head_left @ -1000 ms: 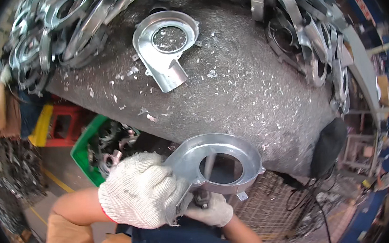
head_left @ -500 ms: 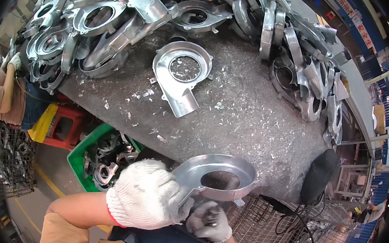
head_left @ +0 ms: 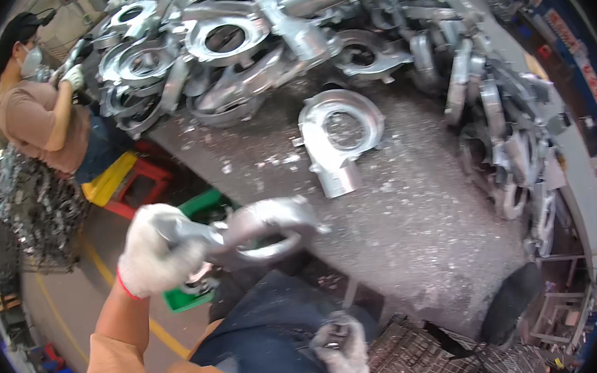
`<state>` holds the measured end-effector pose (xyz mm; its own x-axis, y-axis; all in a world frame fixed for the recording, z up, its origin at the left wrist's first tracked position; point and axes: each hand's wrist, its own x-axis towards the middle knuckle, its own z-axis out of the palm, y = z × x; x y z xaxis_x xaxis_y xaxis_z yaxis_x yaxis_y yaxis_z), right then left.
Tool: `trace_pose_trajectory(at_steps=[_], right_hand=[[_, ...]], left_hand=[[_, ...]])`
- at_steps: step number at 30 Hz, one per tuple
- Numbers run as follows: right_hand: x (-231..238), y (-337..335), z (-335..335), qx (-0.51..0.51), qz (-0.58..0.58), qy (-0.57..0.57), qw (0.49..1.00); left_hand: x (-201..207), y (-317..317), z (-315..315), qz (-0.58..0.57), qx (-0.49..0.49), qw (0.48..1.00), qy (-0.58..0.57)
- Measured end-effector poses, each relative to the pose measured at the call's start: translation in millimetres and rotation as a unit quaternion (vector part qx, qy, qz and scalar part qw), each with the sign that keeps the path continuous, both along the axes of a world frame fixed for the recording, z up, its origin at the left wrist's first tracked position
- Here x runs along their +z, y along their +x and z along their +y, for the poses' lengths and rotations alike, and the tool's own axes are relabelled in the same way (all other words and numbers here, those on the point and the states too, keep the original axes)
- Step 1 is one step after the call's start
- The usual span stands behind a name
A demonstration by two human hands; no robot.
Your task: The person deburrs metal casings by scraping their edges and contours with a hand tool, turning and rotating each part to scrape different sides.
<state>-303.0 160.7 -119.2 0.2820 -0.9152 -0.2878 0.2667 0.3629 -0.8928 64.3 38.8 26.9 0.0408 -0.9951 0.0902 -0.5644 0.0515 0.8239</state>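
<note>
My left hand (head_left: 157, 250), in a white knitted glove, is closed round the narrow outlet end of a silvery metal blower housing (head_left: 273, 218). That housing is tilted, slightly blurred, and raised off to the left of the table's near edge. Down by my lap my right hand (head_left: 347, 354), gloved too, has its fingers curled round something small and greyish that I cannot make out. A second blower housing (head_left: 314, 142) lies flat on the dark worktable (head_left: 417, 225), round opening upward and outlet toward me.
Heaped metal housings (head_left: 227, 42) line the table's far and right sides. Below my left hand stands a green bin (head_left: 179, 300) holding metal parts. A black padded object (head_left: 514, 302) and wire mesh basket (head_left: 415, 355) are at lower right. A co-worker (head_left: 48, 124) stands beyond a red stool (head_left: 144, 190).
My left hand has swung the housing leftward and up, away from my right hand and toward the green bin. My right hand stays low by my lap. The view has shifted left.
</note>
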Motion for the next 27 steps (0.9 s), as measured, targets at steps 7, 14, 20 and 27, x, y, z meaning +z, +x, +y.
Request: trace_pose_trajectory(at_steps=[7, 14, 20, 27], right_hand=[[1.8, 0.8, 8.2, -0.175, 0.146, -0.123, 0.966], [-2.3, 3.3, -3.6, -0.121, 0.179, -0.239, 0.947], [20.0, -2.9, 6.4, -0.062, 0.305, -0.283, 0.907], [23.9, -29.8, 18.9, -0.015, 0.540, -0.364, 0.759]], left_hand=[[11.7, 84.4, 69.5, -0.267, 0.139, 0.919, 0.256], [-21.7, 19.0, -9.3, -0.301, 0.038, 0.953, -0.005], [-56.5, -51.5, -134.0, -0.326, -0.098, 0.913, -0.226], [-99.7, -57.0, -183.4, -0.232, -0.308, 0.877, -0.286]])
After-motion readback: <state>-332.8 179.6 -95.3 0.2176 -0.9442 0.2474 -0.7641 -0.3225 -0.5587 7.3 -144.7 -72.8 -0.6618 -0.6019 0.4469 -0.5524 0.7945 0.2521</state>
